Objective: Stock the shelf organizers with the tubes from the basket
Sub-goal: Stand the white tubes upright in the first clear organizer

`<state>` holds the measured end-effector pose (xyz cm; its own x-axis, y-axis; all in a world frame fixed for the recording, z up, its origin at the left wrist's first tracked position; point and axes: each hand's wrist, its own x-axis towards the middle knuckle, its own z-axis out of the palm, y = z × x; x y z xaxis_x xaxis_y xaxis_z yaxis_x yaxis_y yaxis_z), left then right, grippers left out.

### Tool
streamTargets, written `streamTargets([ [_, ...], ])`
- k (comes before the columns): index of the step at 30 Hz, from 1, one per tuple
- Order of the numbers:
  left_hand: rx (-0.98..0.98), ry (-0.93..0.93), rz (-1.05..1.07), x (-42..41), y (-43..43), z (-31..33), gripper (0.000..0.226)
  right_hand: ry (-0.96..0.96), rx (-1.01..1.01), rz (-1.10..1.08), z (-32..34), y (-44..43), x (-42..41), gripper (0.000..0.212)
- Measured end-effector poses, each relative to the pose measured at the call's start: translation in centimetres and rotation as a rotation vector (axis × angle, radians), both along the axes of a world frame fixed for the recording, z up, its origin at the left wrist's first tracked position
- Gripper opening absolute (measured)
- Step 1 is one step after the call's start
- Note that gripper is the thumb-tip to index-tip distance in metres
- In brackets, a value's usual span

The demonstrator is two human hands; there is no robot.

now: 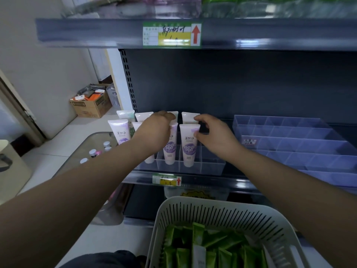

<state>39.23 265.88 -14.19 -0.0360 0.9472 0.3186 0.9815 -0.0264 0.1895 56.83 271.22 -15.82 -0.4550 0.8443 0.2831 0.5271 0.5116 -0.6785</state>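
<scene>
Closest in, a pale plastic basket (212,213) with a slotted wall holds a heap of flat green tubes (202,248) with crimped ends. Both bare forearms reach over it to the shelf (212,183).

The left hand (154,130) shows its back. Its fingers are curled down and closed over the crimped top of the centre tube (171,147), a glossy white tube with a purple label. It stands cap-down in the clear organizer (210,167). The fingertips are mostly hidden behind the knuckles.

The right hand (214,134) has forefinger and thumb bent in a hook with a gap between them. The thumb touches the upper right corner of the front-right tube (188,147), and the forefinger sits just above that corner. Whether they truly pinch it cannot be told. The other fingers curl loosely behind.

More of these tubes stand behind and to the left of the left fingers, in two rows. The organizer is stiff, see-through plastic cut into square cells. Well to the right of the right fingers lies a second organizer (289,136), bluish and divided the same way.

Below the fingers, a yellow price label (167,180) sits on the shelf edge. Far to the left are a glass table (81,149) carrying small capped bottles and a cardboard box (90,107) on the floor.
</scene>
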Motion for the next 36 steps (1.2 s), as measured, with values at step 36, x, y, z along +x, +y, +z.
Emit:
streamTargets([
  [36,-0.229,-0.067,-0.229,13.2,-11.1,-15.1,0.069,-0.781,-0.271,0.157,-14.5,-11.4,19.5,0.056],
])
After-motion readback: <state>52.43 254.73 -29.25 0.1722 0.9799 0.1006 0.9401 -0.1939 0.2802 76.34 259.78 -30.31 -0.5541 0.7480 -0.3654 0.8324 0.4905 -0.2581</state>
